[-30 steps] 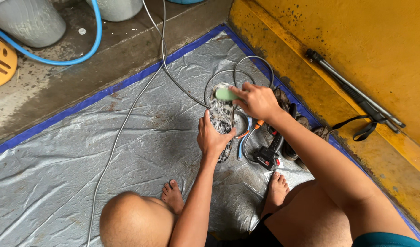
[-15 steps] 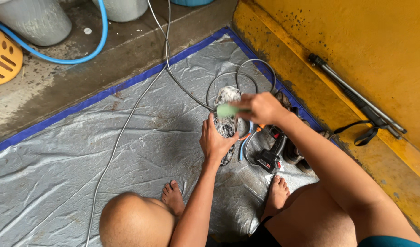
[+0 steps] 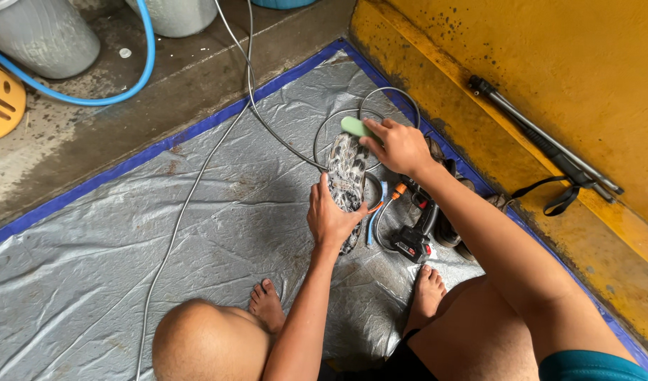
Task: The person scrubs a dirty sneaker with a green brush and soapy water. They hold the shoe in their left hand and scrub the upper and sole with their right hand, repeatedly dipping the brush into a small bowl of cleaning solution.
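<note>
My left hand (image 3: 331, 217) grips the near end of a dirty shoe (image 3: 348, 171) held sole-up over a grey tarp (image 3: 126, 240). My right hand (image 3: 398, 147) holds a green brush (image 3: 355, 127) against the shoe's far end. Just right of the shoe lies a black and red handheld spray tool (image 3: 413, 240) with an orange fitting. My bare feet rest on the tarp below it.
A thin grey hose (image 3: 197, 176) runs across the tarp and coils behind the shoe. Grey buckets (image 3: 42, 35), a blue hose (image 3: 119, 92) and a yellow basket (image 3: 1, 102) sit on concrete at upper left. A black lance (image 3: 543, 141) leans on the yellow wall. Another dark shoe (image 3: 451, 226) lies at right.
My right hand and the green brush have slid along the sole toward the shoe's far end. My left hand has kept its grip on the near end.
</note>
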